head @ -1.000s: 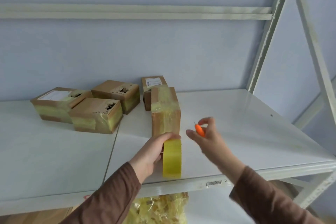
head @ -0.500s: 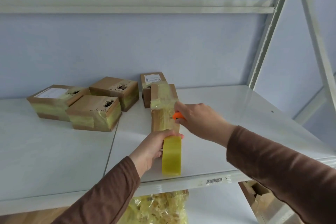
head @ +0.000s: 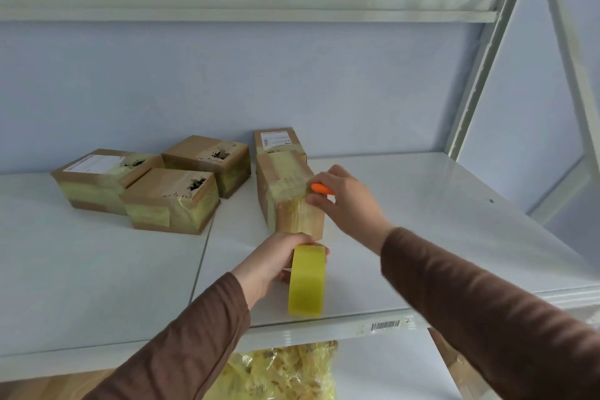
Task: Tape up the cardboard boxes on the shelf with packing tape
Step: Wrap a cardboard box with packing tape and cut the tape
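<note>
A long cardboard box [head: 285, 191] wrapped in yellowish tape lies on the white shelf [head: 422, 237], its end facing me. My left hand [head: 276, 261] grips a yellow roll of packing tape [head: 306, 281] standing on edge just in front of the box, with tape running up onto the box's near end. My right hand [head: 344, 201] holds a small orange cutter [head: 321, 188] against the box's right top edge.
Three taped cardboard boxes [head: 168, 201] are grouped at the back left, and another labelled box [head: 276, 141] stands behind the long one. A bag of crumpled yellow tape [head: 279, 370] hangs below the shelf edge. A slanted metal upright [head: 480, 52] rises at the right.
My right hand came in from the right with the orange cutter and now rests at the box's top right edge. The left hand keeps its hold on the roll.
</note>
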Demonstrator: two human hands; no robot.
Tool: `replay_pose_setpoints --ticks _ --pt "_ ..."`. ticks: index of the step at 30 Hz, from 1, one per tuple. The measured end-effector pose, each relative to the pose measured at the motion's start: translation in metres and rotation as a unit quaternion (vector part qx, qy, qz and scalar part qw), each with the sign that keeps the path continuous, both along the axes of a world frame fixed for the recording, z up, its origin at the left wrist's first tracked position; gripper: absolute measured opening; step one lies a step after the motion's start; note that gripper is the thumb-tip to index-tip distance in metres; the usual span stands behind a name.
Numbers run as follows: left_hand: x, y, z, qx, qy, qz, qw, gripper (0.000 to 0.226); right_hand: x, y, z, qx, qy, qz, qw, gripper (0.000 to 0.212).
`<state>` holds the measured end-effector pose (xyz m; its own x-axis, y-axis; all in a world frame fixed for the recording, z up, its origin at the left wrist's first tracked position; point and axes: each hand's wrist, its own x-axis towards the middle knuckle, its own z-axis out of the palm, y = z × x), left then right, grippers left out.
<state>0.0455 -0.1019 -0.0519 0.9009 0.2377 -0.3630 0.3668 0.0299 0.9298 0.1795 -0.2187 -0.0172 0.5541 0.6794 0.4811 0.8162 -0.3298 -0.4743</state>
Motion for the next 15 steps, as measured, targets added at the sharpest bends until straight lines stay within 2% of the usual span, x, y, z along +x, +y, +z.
replay_pose_setpoints --ticks 2,5,8,11,13,15 --pt "-0.007 0.005 0.003 0.021 0.03 -0.039 0.999 0.036 0.0 0.004 -0.012 0.023 -0.013 -0.015 1.0 0.02" --pt "-0.018 0.014 0.007 0.044 0.048 -0.074 0.995 0.034 0.0 0.005 -0.026 0.018 -0.061 -0.018 0.998 0.028" --pt "-0.027 0.016 0.004 0.025 0.035 -0.048 0.998 0.036 -0.005 0.004 -0.039 0.005 -0.106 -0.026 0.994 0.039" --pt "-0.036 0.016 0.001 0.015 0.01 -0.013 1.0 0.039 -0.005 0.003 -0.041 -0.016 -0.113 -0.034 0.993 0.048" --pt "-0.043 0.016 0.003 0.03 -0.017 -0.003 0.999 0.039 -0.012 0.004 -0.033 0.034 -0.081 -0.04 0.995 0.044" --pt "-0.051 0.018 0.006 0.041 -0.059 0.007 0.997 0.036 -0.024 0.005 -0.026 0.135 -0.045 -0.035 0.989 0.039"
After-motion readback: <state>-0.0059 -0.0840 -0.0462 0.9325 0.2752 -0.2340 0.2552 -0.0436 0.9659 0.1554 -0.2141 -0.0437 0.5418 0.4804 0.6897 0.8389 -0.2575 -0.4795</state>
